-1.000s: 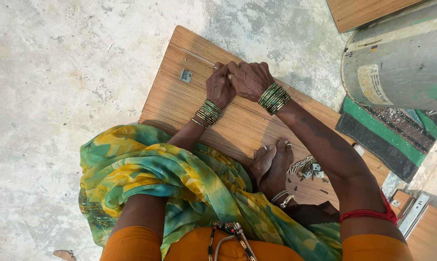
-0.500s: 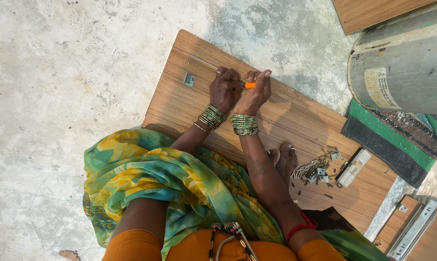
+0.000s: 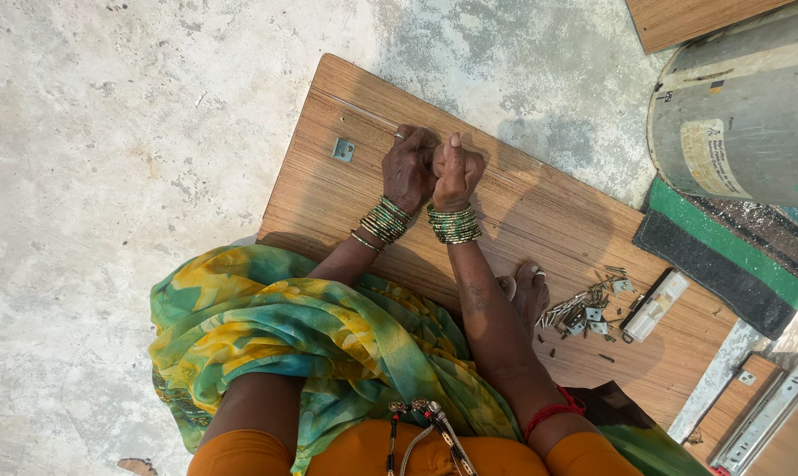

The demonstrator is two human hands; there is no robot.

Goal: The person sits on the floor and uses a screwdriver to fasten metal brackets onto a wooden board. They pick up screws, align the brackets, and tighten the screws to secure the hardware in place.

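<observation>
Left hand (image 3: 410,166): ring on one finger, stack of green-and-gold bangles (image 3: 383,220) at the wrist. Right hand (image 3: 456,169): matching bangle stack (image 3: 454,224), red thread band (image 3: 553,412) high on the arm. Green-yellow patterned drape (image 3: 302,339), orange garment (image 3: 434,457) beneath, beaded necklace (image 3: 425,419) hanging. Bare foot (image 3: 529,295), toe rings.

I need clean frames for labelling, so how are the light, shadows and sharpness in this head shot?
Head view: soft hazy daylight, no harsh glare; the hands, left hand and right hand, cast a faint shadow rightward over the wooden board; hands and screws look sharp; the drum bows slightly at the frame edge.
</observation>
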